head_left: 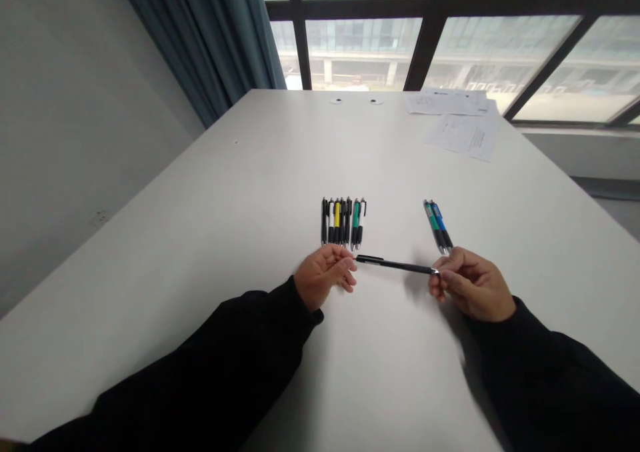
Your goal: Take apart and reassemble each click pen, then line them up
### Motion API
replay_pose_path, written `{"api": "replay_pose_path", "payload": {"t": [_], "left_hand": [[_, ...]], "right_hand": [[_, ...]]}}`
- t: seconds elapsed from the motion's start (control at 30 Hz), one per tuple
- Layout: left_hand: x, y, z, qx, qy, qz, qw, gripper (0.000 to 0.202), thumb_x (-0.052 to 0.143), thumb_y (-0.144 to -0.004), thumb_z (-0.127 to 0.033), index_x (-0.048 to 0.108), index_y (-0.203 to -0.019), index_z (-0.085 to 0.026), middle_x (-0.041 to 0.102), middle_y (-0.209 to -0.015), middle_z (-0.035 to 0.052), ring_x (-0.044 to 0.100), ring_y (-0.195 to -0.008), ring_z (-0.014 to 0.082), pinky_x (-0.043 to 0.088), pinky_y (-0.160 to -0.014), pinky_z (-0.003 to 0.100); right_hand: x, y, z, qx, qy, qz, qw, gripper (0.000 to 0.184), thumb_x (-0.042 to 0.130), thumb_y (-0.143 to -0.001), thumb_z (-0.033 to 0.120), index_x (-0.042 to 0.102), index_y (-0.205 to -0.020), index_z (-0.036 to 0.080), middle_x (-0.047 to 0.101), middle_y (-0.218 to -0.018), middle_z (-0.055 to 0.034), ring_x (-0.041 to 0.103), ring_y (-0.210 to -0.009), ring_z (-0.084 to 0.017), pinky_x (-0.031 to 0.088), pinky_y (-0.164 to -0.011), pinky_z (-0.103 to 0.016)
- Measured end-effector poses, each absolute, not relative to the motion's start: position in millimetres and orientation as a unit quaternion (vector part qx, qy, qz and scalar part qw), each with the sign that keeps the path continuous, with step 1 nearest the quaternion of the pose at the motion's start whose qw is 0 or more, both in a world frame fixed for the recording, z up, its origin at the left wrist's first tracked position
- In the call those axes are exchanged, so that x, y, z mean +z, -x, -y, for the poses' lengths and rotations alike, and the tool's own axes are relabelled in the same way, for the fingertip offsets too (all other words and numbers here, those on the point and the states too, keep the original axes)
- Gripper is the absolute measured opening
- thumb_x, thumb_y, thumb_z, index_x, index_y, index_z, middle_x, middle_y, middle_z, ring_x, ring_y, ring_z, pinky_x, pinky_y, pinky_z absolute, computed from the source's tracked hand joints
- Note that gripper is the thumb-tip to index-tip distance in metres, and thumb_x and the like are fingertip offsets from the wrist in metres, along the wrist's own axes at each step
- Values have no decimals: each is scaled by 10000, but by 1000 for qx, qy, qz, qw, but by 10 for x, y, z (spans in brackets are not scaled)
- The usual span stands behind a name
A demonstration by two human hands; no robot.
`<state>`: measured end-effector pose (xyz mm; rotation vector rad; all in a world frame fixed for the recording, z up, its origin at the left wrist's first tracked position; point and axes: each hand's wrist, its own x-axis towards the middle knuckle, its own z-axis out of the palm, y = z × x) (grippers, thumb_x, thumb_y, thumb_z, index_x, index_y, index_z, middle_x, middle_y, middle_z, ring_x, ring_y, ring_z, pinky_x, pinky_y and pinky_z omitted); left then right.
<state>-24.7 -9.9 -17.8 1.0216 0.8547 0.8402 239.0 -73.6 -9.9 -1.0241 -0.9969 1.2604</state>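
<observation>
While I sat at the white table, I held a black pen level between both hands, just above the tabletop. My left hand was curled, its fingertips pinched on the clip end of the pen, and my right hand was closed on the other end, where a bit of silver showed. Both sleeves were black. Just beyond my left hand lay a row of pens, side by side and close together, with black, white, yellow and green barrels. Just beyond my right hand lay a green pen and a blue pen, touching along their length and well apart from the row. Papers lay at the far right of the table, near the window, and a blue curtain hung at the left.
</observation>
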Motion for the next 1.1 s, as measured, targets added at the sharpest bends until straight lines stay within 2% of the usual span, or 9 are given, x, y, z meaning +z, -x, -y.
{"api": "replay_pose_path", "payload": {"t": [0.17, 0.37, 0.57, 0.83, 1.0, 1.1], "left_hand": [[-157, 279, 55, 384, -486, -397, 678, 417, 794, -698, -414, 567, -891, -122, 638, -691, 10, 628, -549, 130, 535, -473, 248], [-132, 296, 52, 381, -521, -403, 648, 325, 773, -729, -392, 618, -799, -115, 656, -618, 19, 619, -524, 112, 540, -518, 235], [-138, 294, 35, 423, -520, -406, 621, 273, 814, -683, -323, 670, -784, -114, 697, -704, 41, 642, -611, 117, 563, -563, 233], [-145, 313, 34, 408, -500, -394, 654, 256, 849, -623, -204, 706, -816, -116, 732, -790, 52, 666, -682, 110, 575, -654, 226], [-170, 332, 25, 401, -507, -395, 652, 293, 866, -592, -222, 716, -818, -113, 745, -839, 77, 696, -768, 154, 593, -785, 307], [-158, 332, 25, 404, -511, -385, 654, 300, 871, -586, -238, 718, -814, -119, 747, -842, 75, 700, -782, 161, 592, -811, 324]], "right_hand": [[-67, -2410, 735, 570, 437, 406, 565, 241, 772, -766, 252, 546, -712, 189, 671, -675, -21, 627, -511, -137, 465, -403, -212], [-63, -2360, 707, 553, 480, 419, 537, 215, 793, -729, 282, 610, -792, 190, 676, -657, -29, 643, -542, -164, 495, -427, -246], [-99, -2324, 685, 496, 523, 456, 522, 251, 815, -696, 312, 633, -814, 185, 693, -662, -36, 626, -520, -152, 528, -486, -276], [-145, -2340, 673, 481, 517, 452, 544, 255, 830, -689, 290, 643, -822, 180, 696, -652, -26, 629, -532, -133, 515, -525, -252], [-160, -2337, 666, 481, 521, 441, 550, 272, 833, -675, 312, 639, -816, 182, 698, -663, -30, 626, -529, -145, 516, -520, -274], [-156, -2340, 665, 488, 521, 437, 548, 265, 822, -684, 311, 641, -830, 183, 707, -681, -41, 626, -534, -153, 516, -512, -287]]}}
